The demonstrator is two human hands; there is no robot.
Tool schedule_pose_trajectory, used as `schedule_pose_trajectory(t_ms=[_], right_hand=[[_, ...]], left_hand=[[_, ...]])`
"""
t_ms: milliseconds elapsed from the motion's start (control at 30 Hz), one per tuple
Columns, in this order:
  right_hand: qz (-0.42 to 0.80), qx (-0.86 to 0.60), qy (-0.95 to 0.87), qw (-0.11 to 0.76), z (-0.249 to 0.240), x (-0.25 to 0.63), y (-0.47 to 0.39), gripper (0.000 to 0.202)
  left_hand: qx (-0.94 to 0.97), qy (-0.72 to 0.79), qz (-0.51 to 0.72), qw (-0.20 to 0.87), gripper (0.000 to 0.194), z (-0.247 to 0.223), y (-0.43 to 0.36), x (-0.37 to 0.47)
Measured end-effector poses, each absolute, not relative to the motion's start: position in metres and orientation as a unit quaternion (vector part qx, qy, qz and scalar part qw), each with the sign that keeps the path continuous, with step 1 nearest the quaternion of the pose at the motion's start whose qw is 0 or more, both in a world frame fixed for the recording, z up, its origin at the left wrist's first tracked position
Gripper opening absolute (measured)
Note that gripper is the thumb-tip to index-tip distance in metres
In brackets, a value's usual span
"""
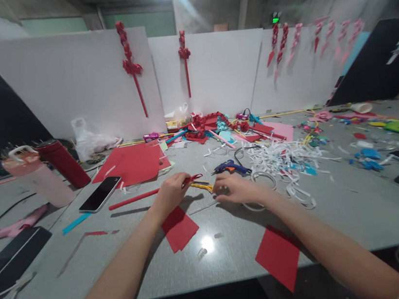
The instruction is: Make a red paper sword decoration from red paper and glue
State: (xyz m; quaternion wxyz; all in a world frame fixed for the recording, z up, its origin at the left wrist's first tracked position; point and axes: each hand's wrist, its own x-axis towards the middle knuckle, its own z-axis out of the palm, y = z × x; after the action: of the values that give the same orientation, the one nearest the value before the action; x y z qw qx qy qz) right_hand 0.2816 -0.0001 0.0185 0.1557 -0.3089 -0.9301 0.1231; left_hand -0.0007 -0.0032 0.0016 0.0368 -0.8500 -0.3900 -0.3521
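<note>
My left hand (175, 189) pinches a thin red paper strip (196, 176) whose looped end sticks out past the fingertips. A rolled red paper stick (132, 199) extends leftward from beside that hand. Between the hands, a yellow-handled tool (203, 186) lies on the table. My right hand (231, 188) is at its right end, fingers curled and slightly apart; whether it touches the tool is unclear. Stacked red paper squares (180, 229) lie below my left wrist. Another red square (280, 256) overhangs the front edge. A blue glue gun (231, 167) sits just beyond my right hand.
A phone (100, 194), large red sheets (131, 164), a pink bottle (39, 178) and a red bottle (64, 163) stand or lie left. White paper shreds (281, 158) heap at right. Coloured scraps (207, 125) pile at the back, before white panels (211, 74) with paper decorations.
</note>
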Motion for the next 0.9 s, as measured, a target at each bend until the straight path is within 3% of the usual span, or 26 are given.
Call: schedule_pose_trajectory(t_ms=[167, 467, 900], right_hand=[[0.143, -0.274, -0.939, 0.148, -0.003, 0.258, -0.006, 0.003], [0.16, -0.346, -0.903, 0.199, 0.017, 0.268, -0.011, 0.013], [-0.06, -0.327, -0.892, 0.307, 0.017, 0.279, -0.003, 0.027]], left_hand=[[-0.833, -0.415, -0.367, -0.007, 0.016, 0.0, 0.0, -0.004], [-0.825, -0.431, -0.365, -0.009, 0.031, 0.0, 0.005, -0.007], [-0.854, -0.392, -0.341, -0.037, 0.029, -0.004, 0.01, -0.013]])
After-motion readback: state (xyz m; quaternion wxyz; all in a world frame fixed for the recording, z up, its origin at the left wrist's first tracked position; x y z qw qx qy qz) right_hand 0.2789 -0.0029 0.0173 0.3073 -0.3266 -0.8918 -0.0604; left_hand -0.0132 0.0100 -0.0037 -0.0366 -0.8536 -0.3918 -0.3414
